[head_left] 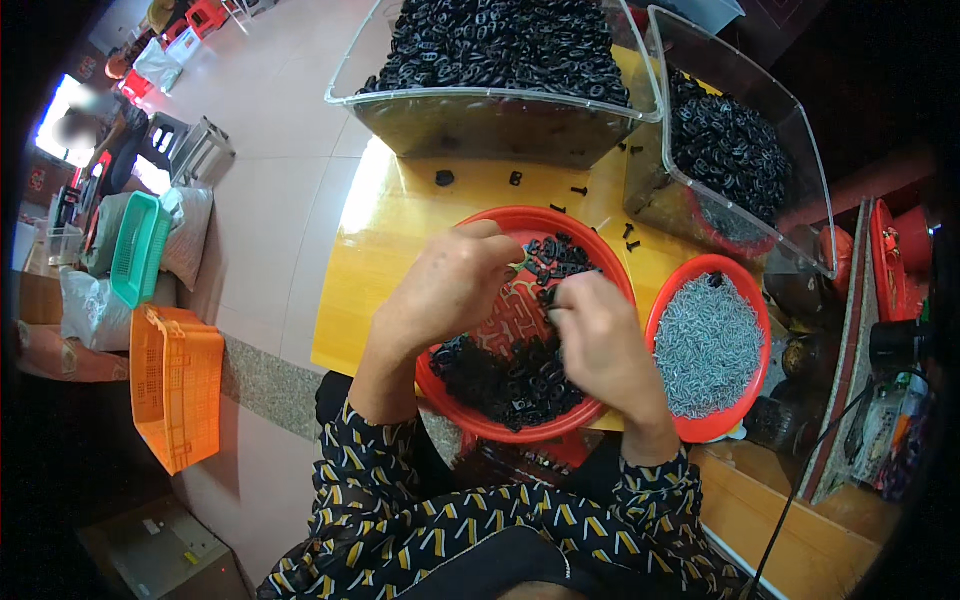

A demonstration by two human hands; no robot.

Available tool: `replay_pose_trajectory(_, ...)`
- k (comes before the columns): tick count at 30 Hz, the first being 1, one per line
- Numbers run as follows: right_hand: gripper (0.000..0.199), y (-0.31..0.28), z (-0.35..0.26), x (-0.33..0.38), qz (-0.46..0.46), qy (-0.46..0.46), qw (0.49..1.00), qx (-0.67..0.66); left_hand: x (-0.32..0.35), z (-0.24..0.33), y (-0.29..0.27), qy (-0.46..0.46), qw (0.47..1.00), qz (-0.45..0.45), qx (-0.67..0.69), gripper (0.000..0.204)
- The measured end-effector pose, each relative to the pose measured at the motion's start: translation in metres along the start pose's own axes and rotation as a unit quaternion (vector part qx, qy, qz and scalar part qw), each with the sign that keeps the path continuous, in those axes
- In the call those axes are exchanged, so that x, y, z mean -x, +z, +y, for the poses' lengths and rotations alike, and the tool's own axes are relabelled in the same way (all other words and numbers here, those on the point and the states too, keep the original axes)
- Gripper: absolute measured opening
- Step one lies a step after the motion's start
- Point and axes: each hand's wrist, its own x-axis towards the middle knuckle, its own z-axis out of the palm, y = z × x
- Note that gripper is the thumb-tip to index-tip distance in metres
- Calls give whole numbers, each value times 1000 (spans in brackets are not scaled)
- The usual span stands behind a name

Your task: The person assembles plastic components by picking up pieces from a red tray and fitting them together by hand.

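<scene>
Both my hands are over a round red basin [622,262] with small black parts [530,385] heaped at its near side and more at its far side. My left hand [455,285] is closed, fingertips pinched together. A bit of something green shows at those fingertips, too small to name. My right hand [605,335], slightly blurred, pinches a small black piece [547,297] close to the left fingertips. Right of the basin, a smaller red bowl [765,340] is full of silvery screws [708,345].
Two clear plastic bins [480,125] [715,205] of black parts stand at the back of the yellow table [375,225]. Loose black pieces [516,179] lie before them. On the left floor are an orange crate [178,385], a green basket [140,250] and sacks [187,235]. A person [125,140] sits far left.
</scene>
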Motion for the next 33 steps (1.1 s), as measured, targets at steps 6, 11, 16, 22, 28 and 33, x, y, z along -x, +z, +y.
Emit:
replay_pose_trajectory(6, 21, 2, 3, 6, 75, 61, 991, -92, 2, -15, 13, -19, 985, -94, -140, 11)
replay_pose_trajectory(11, 21, 12, 2, 13, 134, 48, 987, -76, 10, -16, 18, 12, 989, -110, -101, 13)
replay_pose_trajectory(16, 21, 15, -3, 17, 135, 40, 986, -93, 13, -9, 21, 38, 982, -118, -144, 15)
replay_pose_trajectory(22, 17, 22, -2, 20, 124, 71, 983, -118, 15, -15, 33, 42, 969, -137, -200, 24)
replay_pose_trajectory(28, 11, 27, 6, 19, 180, 54, 975, -118, 13, -8, 25, 58, 981, -94, -160, 23)
replay_pose_trajectory(33, 14, 22, -2, 21, 130, 134, 958, -216, 14, 0, 26, -23, 996, -4, 85, 15)
